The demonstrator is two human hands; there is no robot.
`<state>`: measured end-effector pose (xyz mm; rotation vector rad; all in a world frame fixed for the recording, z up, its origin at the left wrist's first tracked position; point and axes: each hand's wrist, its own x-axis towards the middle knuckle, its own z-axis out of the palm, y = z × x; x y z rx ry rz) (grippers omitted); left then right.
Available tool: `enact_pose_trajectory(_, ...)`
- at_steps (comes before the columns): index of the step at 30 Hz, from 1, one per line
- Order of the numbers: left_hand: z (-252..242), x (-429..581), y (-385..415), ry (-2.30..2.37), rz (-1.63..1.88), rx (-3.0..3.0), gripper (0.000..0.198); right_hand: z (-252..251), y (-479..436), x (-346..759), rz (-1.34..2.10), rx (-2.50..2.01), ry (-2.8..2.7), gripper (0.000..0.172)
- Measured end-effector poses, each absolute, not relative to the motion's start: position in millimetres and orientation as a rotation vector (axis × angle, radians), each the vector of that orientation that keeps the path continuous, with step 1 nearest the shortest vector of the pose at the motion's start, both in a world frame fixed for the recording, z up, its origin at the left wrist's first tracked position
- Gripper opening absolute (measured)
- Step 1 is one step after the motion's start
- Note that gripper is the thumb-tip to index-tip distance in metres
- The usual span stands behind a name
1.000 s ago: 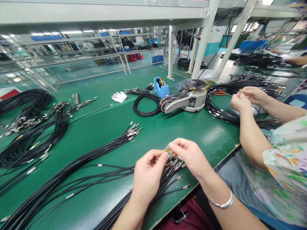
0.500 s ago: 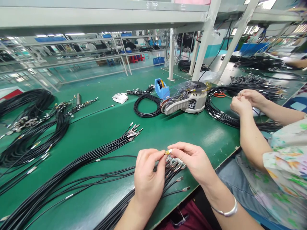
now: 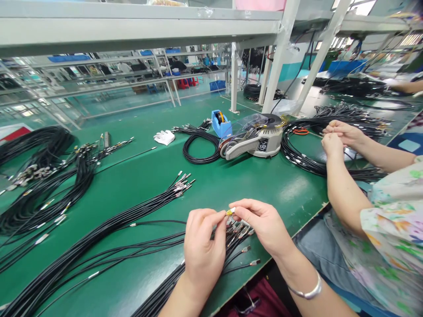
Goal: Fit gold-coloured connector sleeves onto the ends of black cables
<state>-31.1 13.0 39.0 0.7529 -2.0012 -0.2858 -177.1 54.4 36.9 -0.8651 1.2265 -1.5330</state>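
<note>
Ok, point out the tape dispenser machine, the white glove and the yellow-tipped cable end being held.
tape dispenser machine [image 3: 256, 141], head view, on its grey body.
white glove [image 3: 164, 137], head view, on its palm.
yellow-tipped cable end [image 3: 230, 211], head view, on the tip.

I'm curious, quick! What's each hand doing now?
Left hand: pinching the small yellow-tipped metal cable end.
Right hand: pinching that same end.

table [image 3: 139, 185]: smooth green mat, slight sheen | cables [image 3: 99, 233]: matt black rubber | connector tips [image 3: 239, 229]: shiny metal
</note>
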Motion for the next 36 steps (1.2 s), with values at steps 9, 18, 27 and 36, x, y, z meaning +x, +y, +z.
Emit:
enact_pose_trajectory(9, 41.5, -32.2, 13.6, -1.974, -0.509, 0.872, 0.015, 35.7, 49.7, -176.5, -1.526, -0.919, 1.303, 0.023)
enact_pose_trajectory(18, 48.0, -34.1, 8.2, -1.743, -1.140, 1.077, 0.020, 36.4, 40.3, -174.7, -1.494, -0.828, 1.377, 0.033)
enact_pose_trajectory(27, 42.4, -33.8, 6.6, -1.778, -1.097, 1.003, 0.016, 39.1, 37.9, -174.6, -1.463, -0.832, 1.398, 0.034)
enact_pose_trajectory(36, 46.4, -37.5, 12.7, -1.906, -0.838, 0.981, 0.019, 43.5, 40.9, -173.2, -1.462, -0.836, 1.416, 0.036)
